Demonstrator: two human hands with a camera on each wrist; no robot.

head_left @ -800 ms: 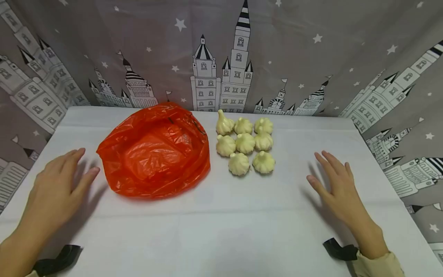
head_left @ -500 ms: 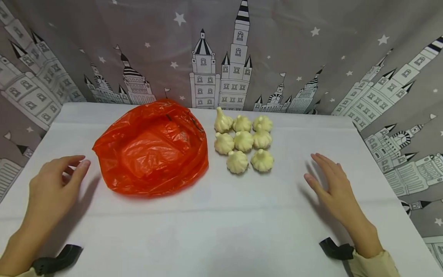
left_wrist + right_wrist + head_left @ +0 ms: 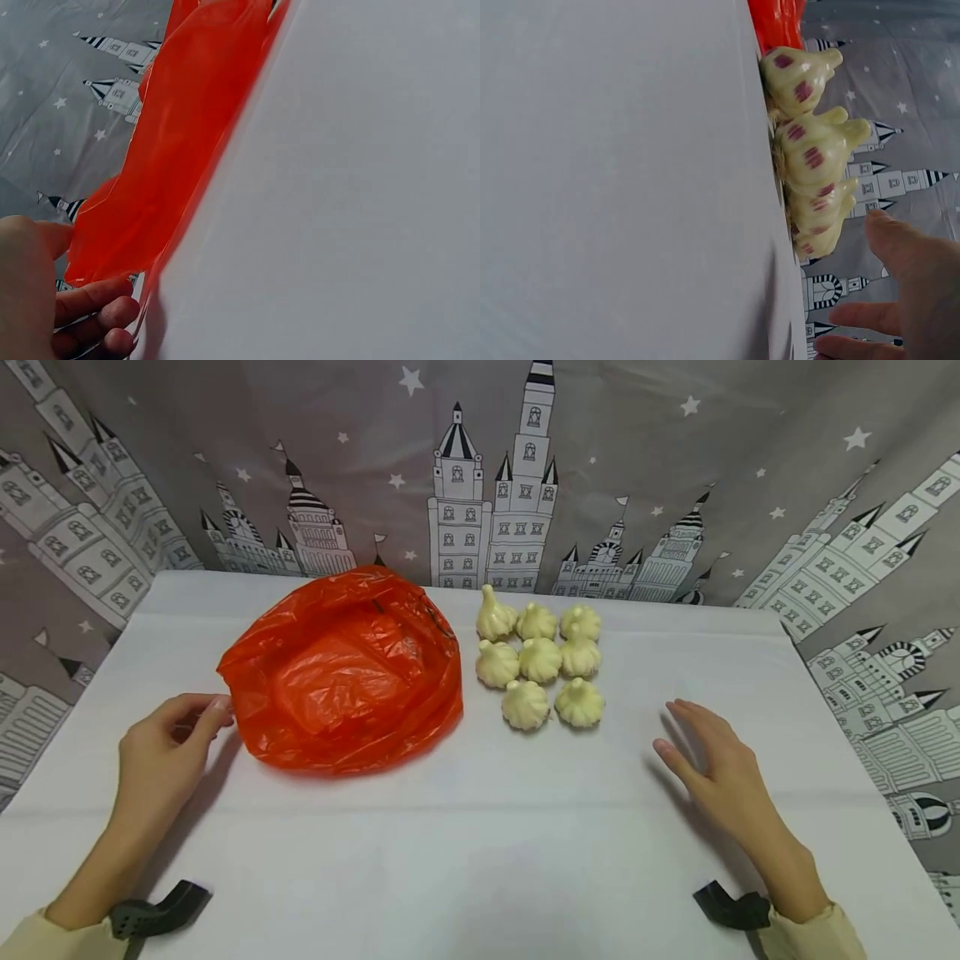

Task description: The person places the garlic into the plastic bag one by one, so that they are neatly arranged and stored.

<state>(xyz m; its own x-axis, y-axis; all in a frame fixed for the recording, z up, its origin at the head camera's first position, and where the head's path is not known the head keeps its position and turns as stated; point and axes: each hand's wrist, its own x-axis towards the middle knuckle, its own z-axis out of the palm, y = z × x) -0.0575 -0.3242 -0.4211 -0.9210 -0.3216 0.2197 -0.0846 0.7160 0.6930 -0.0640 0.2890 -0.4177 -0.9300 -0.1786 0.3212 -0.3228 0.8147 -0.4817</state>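
Note:
A red plastic bag [image 3: 337, 685] lies with its mouth spread wide on the left of the white table. My left hand [image 3: 165, 747] is at the bag's left rim, fingertips close to or touching it. In the left wrist view the bag's corner [image 3: 97, 255] shows between the thumb and the fingers, which stand apart. Several pale garlic bulbs [image 3: 540, 660] stand grouped in rows right of the bag; purple marks show on them in the right wrist view. My right hand [image 3: 723, 777] hovers to the right of the garlic, fingers loosely extended, holding nothing.
A white cloth [image 3: 450, 860] covers the table. Behind and beside it hangs a grey curtain [image 3: 637, 427] printed with castles and stars. Each wrist wears a black strap-like piece [image 3: 161, 910].
My left hand has moved right and reached the bag's left rim, with its fingers drawn closer together. The right hand has barely moved. The head view has shifted slightly.

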